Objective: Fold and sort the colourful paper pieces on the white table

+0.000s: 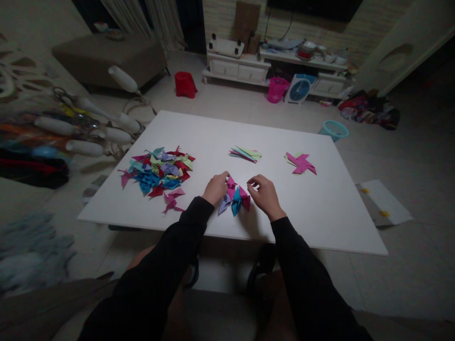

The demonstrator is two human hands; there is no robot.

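Note:
Near the table's front edge is a cluster of folded paper cranes (236, 202) in pink, lavender, blue and dark magenta. My left hand (215, 187) is at its left, fingertips closed on the upper pink folded paper (231, 188). To the right of the cluster is my right hand (265, 194), its fingers bent and apart with nothing visible between them. A single pink paper crane (172, 201) lies left of my left hand. Beyond it spreads a heap of many-coloured paper cranes (156, 170).
On the white table (320, 213), a fanned stack of folded paper strips (246, 154) lies past my hands. Further right is a pinwheel-shaped pile of pink and green paper (300, 163). A lamp with several white shades (85, 148) stands by the left edge.

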